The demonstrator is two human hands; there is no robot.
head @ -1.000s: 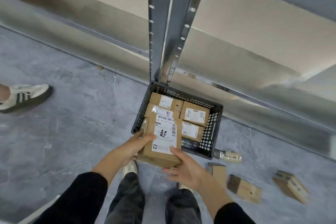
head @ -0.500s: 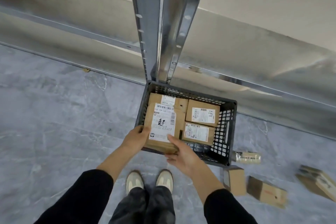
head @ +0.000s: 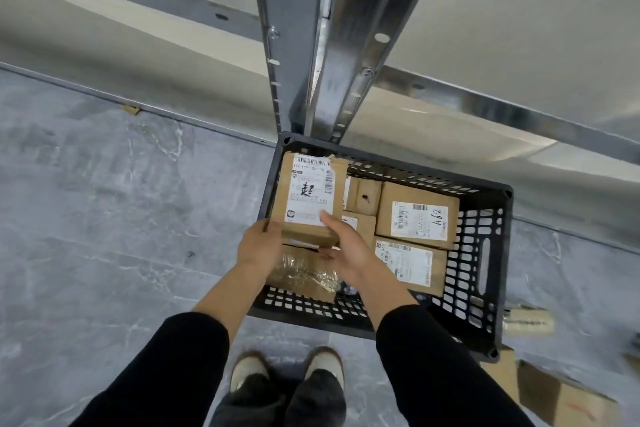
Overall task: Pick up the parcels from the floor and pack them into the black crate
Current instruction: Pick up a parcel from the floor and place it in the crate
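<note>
A brown cardboard parcel (head: 310, 196) with a white shipping label sits over the far left part of the black crate (head: 485, 267). My left hand (head: 259, 246) grips its near left corner and my right hand (head: 346, 250) holds its near right edge, thumb on the label. Inside the crate lie other labelled parcels (head: 417, 215), and a tape-wrapped one (head: 304, 274) shows under my hands. More parcels (head: 561, 399) lie on the floor at the lower right.
A metal shelving upright (head: 311, 45) rises right behind the crate, with shelf beams running left and right. A small tape-wrapped package (head: 526, 321) lies on the grey floor beside the crate's right wall. My two shoes (head: 287, 371) stand just before the crate.
The held parcel has moved forward from above the crate's near edge to deep inside its far left part. My view has come closer to the crate.
</note>
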